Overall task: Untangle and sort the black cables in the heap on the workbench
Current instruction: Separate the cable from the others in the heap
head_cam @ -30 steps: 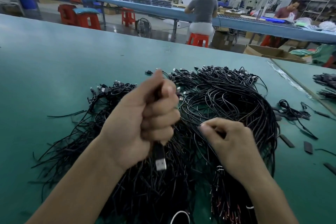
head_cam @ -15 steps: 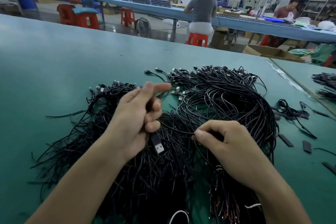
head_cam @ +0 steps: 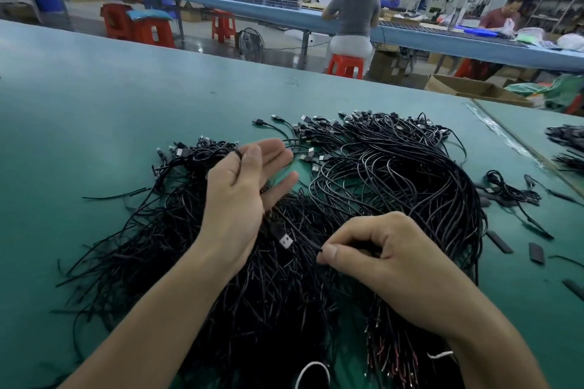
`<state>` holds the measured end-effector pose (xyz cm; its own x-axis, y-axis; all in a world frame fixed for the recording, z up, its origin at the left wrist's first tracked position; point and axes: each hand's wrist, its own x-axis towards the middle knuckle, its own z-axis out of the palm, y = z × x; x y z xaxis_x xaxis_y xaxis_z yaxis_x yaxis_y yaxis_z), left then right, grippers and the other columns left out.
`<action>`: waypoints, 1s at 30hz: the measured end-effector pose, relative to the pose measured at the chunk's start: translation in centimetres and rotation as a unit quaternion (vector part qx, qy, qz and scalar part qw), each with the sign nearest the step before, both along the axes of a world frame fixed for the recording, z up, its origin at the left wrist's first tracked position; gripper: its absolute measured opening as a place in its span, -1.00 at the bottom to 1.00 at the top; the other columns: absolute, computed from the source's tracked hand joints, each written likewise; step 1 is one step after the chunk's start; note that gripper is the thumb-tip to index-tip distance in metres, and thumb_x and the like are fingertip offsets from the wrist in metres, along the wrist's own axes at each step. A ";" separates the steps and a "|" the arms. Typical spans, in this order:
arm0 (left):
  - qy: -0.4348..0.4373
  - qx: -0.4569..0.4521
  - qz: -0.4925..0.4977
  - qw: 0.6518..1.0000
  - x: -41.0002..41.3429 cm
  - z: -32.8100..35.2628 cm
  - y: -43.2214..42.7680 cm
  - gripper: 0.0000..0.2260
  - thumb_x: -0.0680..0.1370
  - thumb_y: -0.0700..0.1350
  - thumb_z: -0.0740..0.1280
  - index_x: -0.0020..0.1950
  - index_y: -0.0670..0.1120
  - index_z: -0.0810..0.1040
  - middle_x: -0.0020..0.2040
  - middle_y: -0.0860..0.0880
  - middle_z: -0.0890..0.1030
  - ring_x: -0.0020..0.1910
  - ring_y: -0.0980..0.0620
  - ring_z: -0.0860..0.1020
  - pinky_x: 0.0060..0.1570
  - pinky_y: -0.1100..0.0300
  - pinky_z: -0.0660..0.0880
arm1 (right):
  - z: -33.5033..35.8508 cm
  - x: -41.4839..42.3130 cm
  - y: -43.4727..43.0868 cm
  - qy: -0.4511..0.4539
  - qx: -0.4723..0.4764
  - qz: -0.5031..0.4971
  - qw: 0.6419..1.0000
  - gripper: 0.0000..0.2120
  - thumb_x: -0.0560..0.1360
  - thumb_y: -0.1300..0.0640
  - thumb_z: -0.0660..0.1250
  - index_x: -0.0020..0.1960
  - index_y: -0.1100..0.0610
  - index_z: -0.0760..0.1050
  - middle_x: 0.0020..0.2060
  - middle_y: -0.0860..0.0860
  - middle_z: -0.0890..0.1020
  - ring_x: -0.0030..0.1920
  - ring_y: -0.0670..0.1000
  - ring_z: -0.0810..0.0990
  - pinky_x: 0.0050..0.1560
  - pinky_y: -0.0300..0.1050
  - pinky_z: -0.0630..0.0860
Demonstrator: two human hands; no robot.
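Left hand (head_cam: 240,196) spread wide, grip slack, plug-ended cable (head_cam: 280,231) draped across the palm; right hand (head_cam: 388,259) pinches a cable tip (head_cam: 319,249) above the heap (head_cam: 395,174) on the tabletop (head_cam: 94,104).

No writing, brand or number can be read here. The plugs of the black cables (head_cam: 379,186) and the desk (head_cam: 94,110) show no legible marking.

Dull green matt worktop (head_cam: 126,136), smooth w/ faint scuffs, thin black cables (head_cam: 395,174) in smooth semi-gloss plastic sheath, black plastic USB plug (head_cam: 282,235) w/ shiny metal tip, red glossy plastic stool (head_cam: 346,61), brown matt cardboard box (head_cam: 458,88), shiny clear tape strip (head_cam: 512,142).
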<state>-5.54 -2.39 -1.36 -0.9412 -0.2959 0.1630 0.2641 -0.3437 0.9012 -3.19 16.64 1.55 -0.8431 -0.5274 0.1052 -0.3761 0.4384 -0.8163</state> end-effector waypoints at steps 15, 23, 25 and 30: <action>-0.098 -0.156 -0.429 0.884 3.2 3.6 0.7 -0.40 0.65 0.25 0.08 -0.47 -0.08 0.40 -0.66 0.03 0.25 -0.72 0.17 0.14 -0.67 0.41 0.08 | -0.4 -0.5 -0.4 0.082 -0.223 -0.119 0.964 -0.75 0.35 -0.16 0.49 -0.20 0.02 0.65 -0.45 0.12 0.53 -0.44 -0.04 0.39 -0.47 -0.16 0.34; 0.007 0.208 -0.372 0.904 2.2 3.6 0.2 -0.58 0.64 0.05 0.15 -0.04 -0.16 0.72 -0.31 0.00 0.65 -0.39 0.16 0.62 -0.45 0.37 0.52 | -0.9 0.3 -2.4 0.027 -0.083 -0.055 0.995 -0.65 0.54 -0.22 0.17 -0.22 -0.04 0.58 -0.49 -0.04 0.46 -0.48 -0.05 0.39 -0.46 -0.04 0.33; 0.042 0.171 -0.287 0.941 1.8 2.9 0.4 -0.60 0.62 0.03 0.16 0.12 -0.18 0.69 -0.02 -0.11 0.72 -0.01 0.00 0.70 -0.09 0.22 0.63 | -0.6 0.7 -2.6 0.038 -0.034 -0.030 0.998 -0.63 0.58 -0.18 0.15 -0.17 0.03 0.56 -0.50 -0.04 0.42 -0.49 -0.08 0.33 -0.46 -0.03 0.31; 0.036 -0.165 -0.061 0.984 1.4 1.5 0.9 -0.69 0.61 0.02 0.18 0.03 -0.10 0.67 -0.08 -0.05 0.74 -0.02 0.03 0.70 0.00 0.21 0.62 | 0.3 1.2 -1.8 0.090 -0.009 -0.057 0.994 -0.68 0.56 -0.13 0.19 -0.14 0.03 0.59 -0.50 -0.16 0.47 -0.51 -0.16 0.38 -0.46 -0.32 0.29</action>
<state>-4.16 -1.45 0.14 -0.9488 -0.1014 0.2992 0.3067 -0.0694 0.9493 -2.00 14.86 1.88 -0.8634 -0.4270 0.2686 -0.4664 0.4730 -0.7475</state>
